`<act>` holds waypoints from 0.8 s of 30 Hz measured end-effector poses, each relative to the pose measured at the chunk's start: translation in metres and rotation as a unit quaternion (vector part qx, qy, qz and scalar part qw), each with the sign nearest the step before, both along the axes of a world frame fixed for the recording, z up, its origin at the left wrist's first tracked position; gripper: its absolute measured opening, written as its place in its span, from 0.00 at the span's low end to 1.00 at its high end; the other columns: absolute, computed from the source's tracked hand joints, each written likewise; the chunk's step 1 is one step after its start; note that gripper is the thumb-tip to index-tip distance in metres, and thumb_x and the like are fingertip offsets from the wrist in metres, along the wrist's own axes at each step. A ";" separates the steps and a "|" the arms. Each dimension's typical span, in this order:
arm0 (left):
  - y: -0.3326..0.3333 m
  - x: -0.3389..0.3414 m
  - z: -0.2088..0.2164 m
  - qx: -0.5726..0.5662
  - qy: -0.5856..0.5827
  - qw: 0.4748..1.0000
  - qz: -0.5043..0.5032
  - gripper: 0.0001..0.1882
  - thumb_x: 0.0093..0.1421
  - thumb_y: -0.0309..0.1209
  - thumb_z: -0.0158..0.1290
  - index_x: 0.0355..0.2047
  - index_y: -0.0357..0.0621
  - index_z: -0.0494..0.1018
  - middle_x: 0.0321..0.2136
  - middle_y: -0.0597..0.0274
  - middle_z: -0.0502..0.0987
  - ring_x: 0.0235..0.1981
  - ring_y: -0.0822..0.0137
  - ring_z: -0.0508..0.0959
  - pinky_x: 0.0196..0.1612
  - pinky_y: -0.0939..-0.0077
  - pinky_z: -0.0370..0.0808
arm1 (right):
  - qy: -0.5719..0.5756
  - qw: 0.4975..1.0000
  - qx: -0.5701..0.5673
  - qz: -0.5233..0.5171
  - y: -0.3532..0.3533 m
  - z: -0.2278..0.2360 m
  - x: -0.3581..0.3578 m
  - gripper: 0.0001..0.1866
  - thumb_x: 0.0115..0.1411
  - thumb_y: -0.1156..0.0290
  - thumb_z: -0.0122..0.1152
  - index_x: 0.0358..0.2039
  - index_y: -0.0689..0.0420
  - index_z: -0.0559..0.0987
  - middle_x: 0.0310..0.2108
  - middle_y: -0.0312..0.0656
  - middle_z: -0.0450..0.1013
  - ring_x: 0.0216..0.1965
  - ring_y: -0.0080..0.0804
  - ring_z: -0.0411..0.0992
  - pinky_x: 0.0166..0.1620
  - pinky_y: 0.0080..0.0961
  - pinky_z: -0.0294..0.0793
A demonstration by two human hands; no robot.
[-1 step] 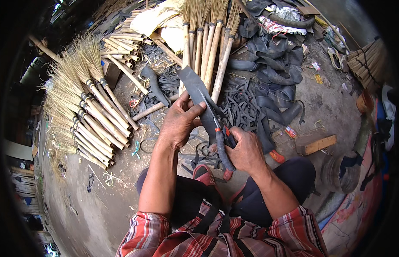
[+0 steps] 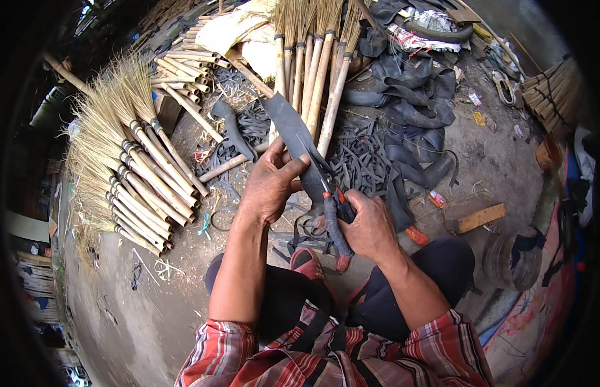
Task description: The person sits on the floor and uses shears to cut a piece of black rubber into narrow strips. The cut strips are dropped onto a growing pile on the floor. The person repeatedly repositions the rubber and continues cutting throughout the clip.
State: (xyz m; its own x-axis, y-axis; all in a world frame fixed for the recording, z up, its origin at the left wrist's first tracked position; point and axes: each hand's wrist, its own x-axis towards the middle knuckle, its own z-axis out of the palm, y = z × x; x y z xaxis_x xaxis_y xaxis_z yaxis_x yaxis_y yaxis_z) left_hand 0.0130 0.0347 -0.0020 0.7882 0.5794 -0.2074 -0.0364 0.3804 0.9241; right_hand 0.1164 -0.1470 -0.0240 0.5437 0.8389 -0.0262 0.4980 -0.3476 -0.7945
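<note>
My left hand [image 2: 271,182] pinches a long, flat strip of black rubber [image 2: 284,122] between thumb and fingers, its far end pointing up and slightly left. My right hand [image 2: 369,226] is wrapped around the handles of a pair of scissors [image 2: 338,216], with red parts and a dark wrapped grip. Their blades lie along the rubber strip, near my left thumb, and look slightly parted. Part of the strip hangs below the blades. Beneath my hands, a heap of thin black rubber strips [image 2: 361,161] covers the floor.
Brooms with bamboo handles [image 2: 155,187] lie in a row at left; several more [image 2: 319,77] stand ahead. Cut bamboo pieces [image 2: 184,71] are stacked behind. Rubber inner tubes [image 2: 409,109] pile up at the far right. A wooden block [image 2: 482,218] and a dark cylinder [image 2: 516,261] sit at right.
The far end of the rubber strip has shifted slightly left and away from me. Both hands stay almost in place, with the scissors still at the strip.
</note>
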 end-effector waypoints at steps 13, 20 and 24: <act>0.002 -0.002 -0.012 0.006 0.008 0.999 -0.038 0.27 0.67 0.27 0.61 0.65 0.43 0.68 0.49 0.64 0.82 0.48 0.66 0.83 0.48 0.58 0.84 | -0.038 0.999 0.013 -0.009 0.000 -0.010 0.007 0.36 0.45 0.39 0.82 0.25 0.61 0.75 0.13 0.49 0.68 0.17 0.50 0.72 0.26 0.44 0.68; 0.004 -0.005 -0.009 0.017 0.011 1.000 -0.007 0.24 0.67 0.26 0.60 0.63 0.42 0.70 0.44 0.67 0.82 0.42 0.71 0.83 0.42 0.70 0.84 | -0.079 0.995 0.058 0.008 0.001 -0.013 0.005 0.36 0.47 0.37 0.80 0.26 0.60 0.74 0.19 0.49 0.72 0.21 0.49 0.72 0.33 0.43 0.69; 0.000 -0.004 -0.006 0.029 0.003 1.000 0.005 0.24 0.68 0.25 0.60 0.63 0.42 0.70 0.42 0.69 0.83 0.39 0.75 0.82 0.40 0.74 0.83 | -0.098 0.993 0.060 0.013 0.000 -0.014 0.005 0.38 0.46 0.35 0.79 0.30 0.60 0.75 0.24 0.48 0.75 0.27 0.49 0.74 0.39 0.43 0.69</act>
